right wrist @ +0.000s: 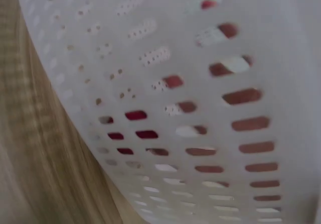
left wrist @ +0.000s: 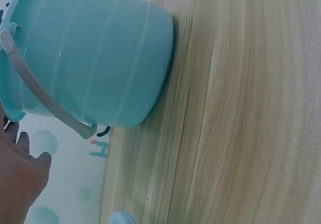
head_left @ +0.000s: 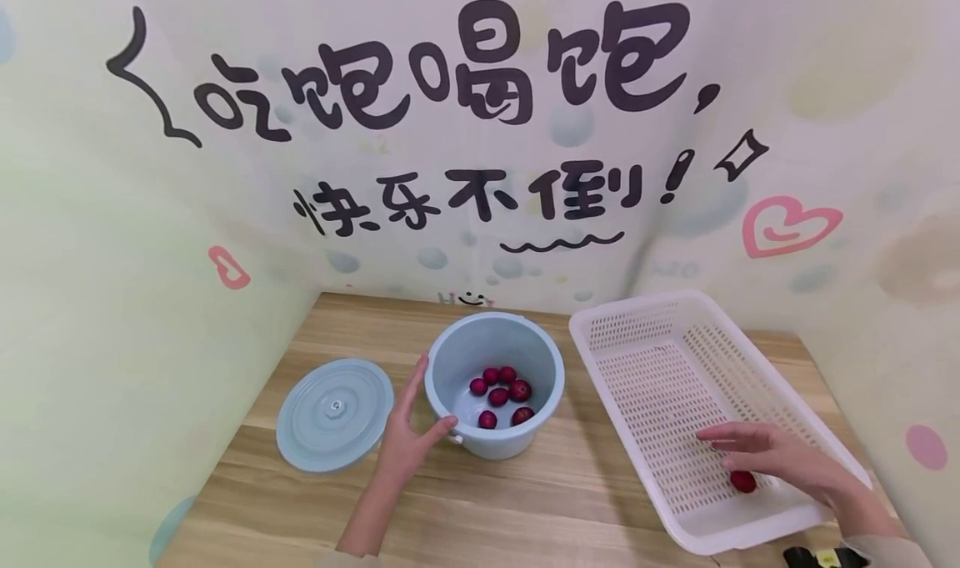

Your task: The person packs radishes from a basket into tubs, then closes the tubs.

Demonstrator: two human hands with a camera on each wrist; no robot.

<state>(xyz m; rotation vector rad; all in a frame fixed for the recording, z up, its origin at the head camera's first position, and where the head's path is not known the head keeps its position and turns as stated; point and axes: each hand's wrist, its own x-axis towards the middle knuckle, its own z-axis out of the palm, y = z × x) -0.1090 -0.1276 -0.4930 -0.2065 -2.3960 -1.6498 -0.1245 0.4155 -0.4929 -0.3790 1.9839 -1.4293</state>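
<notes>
A light blue bucket (head_left: 495,447) stands mid-table, several dark red plum-like fruits (head_left: 498,397) on its bottom. My left hand (head_left: 405,439) is at the bucket's left side, fingers and thumb spread along the rim. In the left wrist view the same hand (left wrist: 22,169) shows beside the rim, below the bucket's pale handle (left wrist: 42,96). My right hand (head_left: 783,459) hovers inside the white perforated basket (head_left: 622,422), fingers loosely extended. One dark red fruit (head_left: 743,481) lies just under it on the basket floor. Through the slots, the right wrist view shows that fruit (right wrist: 146,134).
A round light blue lid (head_left: 335,415) lies on the wooden table (head_left: 525,526) left of the bucket. Behind stands a printed cloth wall (head_left: 450,151) with large black characters. A black item with a yellow label (head_left: 827,558) shows by the right wrist.
</notes>
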